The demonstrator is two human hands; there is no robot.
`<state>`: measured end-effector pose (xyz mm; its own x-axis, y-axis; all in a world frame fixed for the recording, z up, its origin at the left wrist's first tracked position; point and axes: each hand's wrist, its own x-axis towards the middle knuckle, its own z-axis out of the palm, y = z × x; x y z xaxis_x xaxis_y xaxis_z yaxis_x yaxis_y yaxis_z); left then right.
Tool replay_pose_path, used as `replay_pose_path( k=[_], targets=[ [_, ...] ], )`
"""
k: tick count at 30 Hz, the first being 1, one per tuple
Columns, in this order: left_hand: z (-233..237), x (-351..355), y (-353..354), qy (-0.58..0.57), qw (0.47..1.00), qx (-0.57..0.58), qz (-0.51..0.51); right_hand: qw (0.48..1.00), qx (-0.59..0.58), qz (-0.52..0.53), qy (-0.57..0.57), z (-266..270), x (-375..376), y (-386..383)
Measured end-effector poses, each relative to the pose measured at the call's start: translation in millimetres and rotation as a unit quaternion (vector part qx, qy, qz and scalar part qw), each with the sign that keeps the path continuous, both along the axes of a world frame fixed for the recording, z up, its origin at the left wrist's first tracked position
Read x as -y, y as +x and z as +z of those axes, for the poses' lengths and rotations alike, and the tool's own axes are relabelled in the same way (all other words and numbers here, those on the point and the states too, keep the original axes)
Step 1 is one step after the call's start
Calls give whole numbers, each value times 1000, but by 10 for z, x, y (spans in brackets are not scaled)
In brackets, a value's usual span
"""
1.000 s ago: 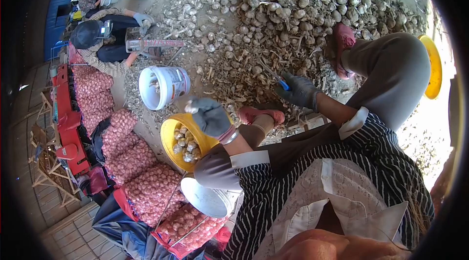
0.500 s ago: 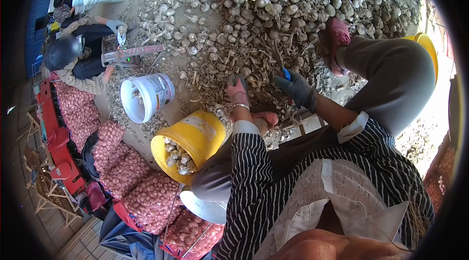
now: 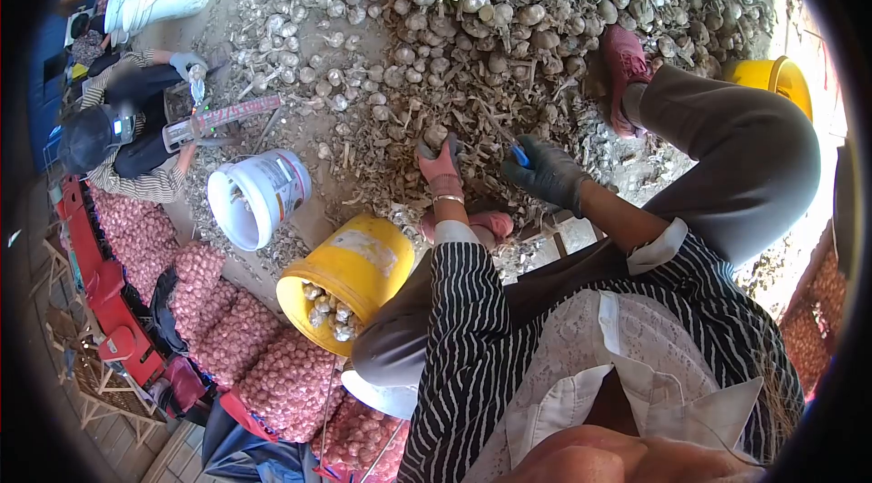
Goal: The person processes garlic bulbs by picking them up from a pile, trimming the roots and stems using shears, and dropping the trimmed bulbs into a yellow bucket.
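Observation:
My left hand [image 3: 441, 169], in a pinkish glove, is closed around a garlic bulb [image 3: 436, 135] that shows above the fingertips. To its right, my right hand [image 3: 548, 173], in a dark grey glove, grips a blue-handled knife [image 3: 520, 156]. The thin blade points up and left, toward the bulb side. Under both hands lie dry garlic stalks and leaf scraps [image 3: 391, 159]. Just beyond them spreads a large heap of garlic bulbs [image 3: 536, 15], many with stalks on.
A yellow bucket [image 3: 363, 242] holding garlic bulbs lies tipped by my left knee. Beside it stands a white bucket [image 3: 295, 179]. Further left, a person [image 3: 136, 120] sits working. Filled garlic sacks [image 3: 282, 383] line the lower left. Another yellow bucket [image 3: 763, 74] is behind my right knee.
A garlic bulb now shows in my left hand, where none was visible before. My right hand has tilted the blade further left. The whole view has shifted slightly.

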<state>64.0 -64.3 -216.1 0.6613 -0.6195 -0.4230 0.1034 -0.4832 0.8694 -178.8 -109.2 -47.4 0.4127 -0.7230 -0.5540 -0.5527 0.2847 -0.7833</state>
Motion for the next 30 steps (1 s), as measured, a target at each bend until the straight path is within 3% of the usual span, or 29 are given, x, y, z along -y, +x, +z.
replay_pose_path(
  k=[1,2,4,6,8,10,11,12,14,16,20,23,25,30],
  targets=[
    [995,212,-330,11,990,-133,40,999,-20,24,-36,98,40,-16],
    [1110,176,-351,8,991,-130,42,995,-40,48,-74,214,91,-35],
    [1248,111,-393,-145,969,-196,26,992,-54,77,-79,374,172,-66],
    [1428,72,-507,-177,962,-208,28,951,-109,148,-249,448,184,-103],
    [1671,53,-665,-234,940,-242,54,948,-113,152,-258,568,155,-94],
    [1516,-92,-622,-241,943,-224,50,944,-120,157,-264,658,122,-107],
    [1371,-196,-553,-189,968,-162,3,933,-114,169,-296,684,98,-125],
    [1414,-239,-565,-134,985,-98,-44,922,-108,180,-326,702,68,-150],
    [1477,-326,-641,-136,987,-82,-33,911,-115,184,-352,655,15,-186],
    [1446,-414,-610,-133,986,-15,-95,899,-122,188,-375,697,-25,-235],
    [1540,-549,-599,-151,977,-75,-129,893,-110,230,-372,730,-99,-319],
    [1712,-584,-691,-148,975,-44,-162,884,-111,248,-379,596,-175,-358],
    [1982,-579,-840,-50,980,3,-191,879,-115,256,-385,549,-208,-386],
    [1905,-636,-907,-35,975,80,-206,879,-108,282,-369,488,-290,-430]
  ],
)
